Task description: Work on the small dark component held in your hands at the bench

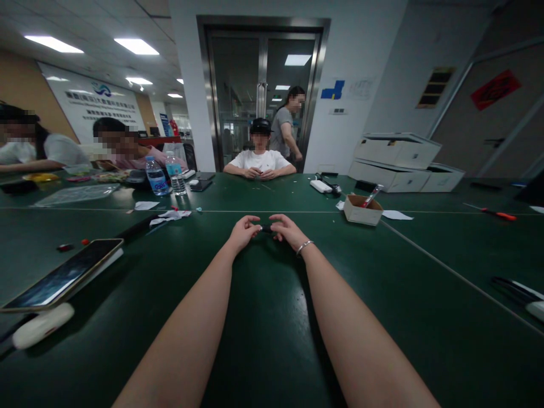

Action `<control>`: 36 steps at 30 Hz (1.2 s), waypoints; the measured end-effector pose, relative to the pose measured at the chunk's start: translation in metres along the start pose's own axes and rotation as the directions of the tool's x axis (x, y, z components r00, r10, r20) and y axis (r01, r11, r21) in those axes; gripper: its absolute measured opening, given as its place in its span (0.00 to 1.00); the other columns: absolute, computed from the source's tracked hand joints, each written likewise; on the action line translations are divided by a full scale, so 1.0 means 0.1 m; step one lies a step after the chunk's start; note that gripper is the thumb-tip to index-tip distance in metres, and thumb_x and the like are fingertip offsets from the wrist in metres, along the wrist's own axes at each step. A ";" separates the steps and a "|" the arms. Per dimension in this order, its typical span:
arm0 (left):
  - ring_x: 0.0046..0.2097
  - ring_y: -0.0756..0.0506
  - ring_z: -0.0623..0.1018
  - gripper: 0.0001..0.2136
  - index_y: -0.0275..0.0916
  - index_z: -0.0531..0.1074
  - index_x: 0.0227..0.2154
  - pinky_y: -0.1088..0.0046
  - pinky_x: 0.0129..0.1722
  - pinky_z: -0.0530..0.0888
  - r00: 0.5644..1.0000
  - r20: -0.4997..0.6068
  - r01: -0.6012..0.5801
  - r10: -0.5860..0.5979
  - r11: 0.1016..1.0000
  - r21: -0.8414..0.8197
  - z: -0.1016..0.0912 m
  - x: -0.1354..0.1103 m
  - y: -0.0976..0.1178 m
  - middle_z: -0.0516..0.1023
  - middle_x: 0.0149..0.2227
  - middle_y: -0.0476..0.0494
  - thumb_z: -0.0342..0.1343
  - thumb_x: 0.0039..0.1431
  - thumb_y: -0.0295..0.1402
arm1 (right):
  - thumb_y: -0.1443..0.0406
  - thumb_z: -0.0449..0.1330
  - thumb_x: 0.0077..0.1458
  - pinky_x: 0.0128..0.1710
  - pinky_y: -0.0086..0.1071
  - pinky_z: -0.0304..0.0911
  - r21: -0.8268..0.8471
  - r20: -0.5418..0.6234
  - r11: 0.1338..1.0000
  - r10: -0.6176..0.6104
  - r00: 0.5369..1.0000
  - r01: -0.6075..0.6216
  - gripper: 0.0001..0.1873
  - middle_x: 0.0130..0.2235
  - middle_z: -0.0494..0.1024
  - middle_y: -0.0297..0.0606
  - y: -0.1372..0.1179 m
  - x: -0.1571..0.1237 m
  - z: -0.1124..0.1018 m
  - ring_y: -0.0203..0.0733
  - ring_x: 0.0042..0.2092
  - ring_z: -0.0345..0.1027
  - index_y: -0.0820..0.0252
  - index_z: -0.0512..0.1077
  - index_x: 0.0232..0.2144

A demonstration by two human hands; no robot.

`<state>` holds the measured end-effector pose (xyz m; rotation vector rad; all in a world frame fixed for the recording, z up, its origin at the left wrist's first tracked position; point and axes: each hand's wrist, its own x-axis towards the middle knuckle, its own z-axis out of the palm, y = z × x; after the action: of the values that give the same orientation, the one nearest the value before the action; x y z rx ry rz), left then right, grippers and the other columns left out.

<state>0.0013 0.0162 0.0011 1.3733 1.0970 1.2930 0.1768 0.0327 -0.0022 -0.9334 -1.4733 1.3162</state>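
Both my arms reach forward over the dark green table [263, 317]. My left hand [243, 231] and my right hand [286, 229] meet at the table's middle, fingers curled. Between their fingertips sits a small dark object [266, 228], pinched from both sides; it is too small to name. A thin bracelet [304, 246] circles my right wrist.
A phone [63, 276] and a white case [42, 326] lie at the left. A small cardboard box [362, 208], water bottles [156, 177], paper scraps [170, 215], a red-handled screwdriver [493, 213] and white boxes [399, 161] lie further off. Several people sit around the table.
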 end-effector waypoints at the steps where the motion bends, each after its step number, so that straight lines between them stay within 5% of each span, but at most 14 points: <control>1: 0.22 0.54 0.67 0.15 0.33 0.69 0.38 0.78 0.24 0.64 1.000 -0.002 0.001 -0.001 1.000 0.002 0.00 0.00 0.00 0.69 0.20 0.53 0.60 0.45 0.28 | 0.68 0.63 0.42 0.21 0.24 0.61 0.033 0.003 0.999 -0.015 1.000 0.015 0.21 0.32 0.75 0.30 0.00 0.00 0.00 0.25 0.18 0.60 0.57 0.64 0.41; 7: 0.23 0.54 0.68 0.14 0.34 0.70 0.38 0.78 0.25 0.65 1.000 -0.003 -0.005 0.005 1.000 0.012 -0.01 0.01 -0.03 0.69 0.22 0.52 0.60 0.46 0.28 | 0.62 0.59 0.50 0.19 0.25 0.59 -0.032 -0.022 0.998 0.044 0.999 -0.045 0.12 0.25 0.72 0.30 0.01 0.02 0.00 0.26 0.15 0.58 0.61 0.67 0.37; 12: 0.22 0.54 0.68 0.13 0.34 0.70 0.38 0.78 0.25 0.65 1.000 -0.022 0.003 -0.002 1.000 0.014 -0.01 0.01 -0.02 0.69 0.21 0.53 0.58 0.47 0.27 | 0.69 0.64 0.42 0.22 0.25 0.62 0.064 -0.014 0.998 -0.020 1.000 0.021 0.22 0.33 0.75 0.31 0.02 0.01 -0.01 0.26 0.18 0.62 0.57 0.63 0.42; 16: 0.22 0.54 0.68 0.14 0.34 0.70 0.38 0.78 0.25 0.65 1.000 -0.026 -0.003 0.003 1.000 0.002 -0.01 0.00 -0.02 0.69 0.21 0.53 0.59 0.45 0.28 | 0.63 0.59 0.51 0.19 0.25 0.59 -0.036 -0.008 0.999 0.032 0.999 -0.032 0.12 0.25 0.73 0.30 0.01 0.02 0.01 0.27 0.15 0.58 0.60 0.65 0.38; 20: 0.22 0.54 0.68 0.14 0.35 0.70 0.37 0.78 0.25 0.65 0.999 -0.035 -0.002 0.003 1.000 0.012 -0.01 0.01 -0.03 0.68 0.20 0.53 0.60 0.45 0.29 | 0.68 0.62 0.46 0.21 0.25 0.61 0.004 -0.001 1.000 -0.013 1.000 0.013 0.16 0.29 0.73 0.29 0.02 0.02 0.02 0.26 0.17 0.60 0.58 0.64 0.39; 24: 0.22 0.54 0.68 0.13 0.35 0.70 0.38 0.78 0.24 0.65 1.000 -0.029 0.006 -0.005 1.000 0.006 -0.02 0.02 -0.03 0.70 0.21 0.52 0.59 0.46 0.29 | 0.64 0.59 0.50 0.22 0.26 0.63 -0.031 -0.010 0.999 0.017 1.000 -0.017 0.11 0.25 0.71 0.28 0.01 0.01 0.01 0.25 0.15 0.57 0.60 0.65 0.36; 28: 0.23 0.54 0.68 0.14 0.35 0.70 0.38 0.78 0.24 0.65 0.999 -0.038 0.006 -0.006 1.000 0.005 -0.03 0.02 -0.04 0.69 0.21 0.52 0.60 0.45 0.29 | 0.69 0.65 0.41 0.22 0.25 0.62 -0.015 0.019 1.000 -0.025 1.000 0.025 0.23 0.33 0.74 0.30 0.01 0.01 0.00 0.25 0.18 0.60 0.57 0.64 0.41; 33: 0.23 0.54 0.69 0.14 0.35 0.71 0.38 0.78 0.24 0.65 1.000 -0.022 -0.003 0.003 1.000 0.025 -0.05 0.04 -0.07 0.69 0.22 0.52 0.59 0.46 0.29 | 0.65 0.62 0.47 0.22 0.26 0.61 -0.050 0.037 0.999 0.008 0.999 -0.006 0.16 0.29 0.73 0.31 0.00 0.00 0.00 0.25 0.17 0.59 0.60 0.65 0.39; 36: 0.22 0.55 0.68 0.13 0.35 0.70 0.38 0.79 0.24 0.65 1.000 -0.025 0.000 0.001 0.999 0.032 -0.05 0.05 -0.08 0.69 0.22 0.52 0.58 0.47 0.29 | 0.71 0.65 0.38 0.22 0.24 0.61 -0.028 0.067 0.998 -0.046 0.997 0.048 0.24 0.35 0.74 0.32 0.00 -0.01 0.00 0.27 0.22 0.63 0.57 0.66 0.41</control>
<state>-0.0040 0.0224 -0.0057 1.3849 1.1391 1.3009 0.1767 0.0316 -0.0020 -0.8758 -1.5599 1.3051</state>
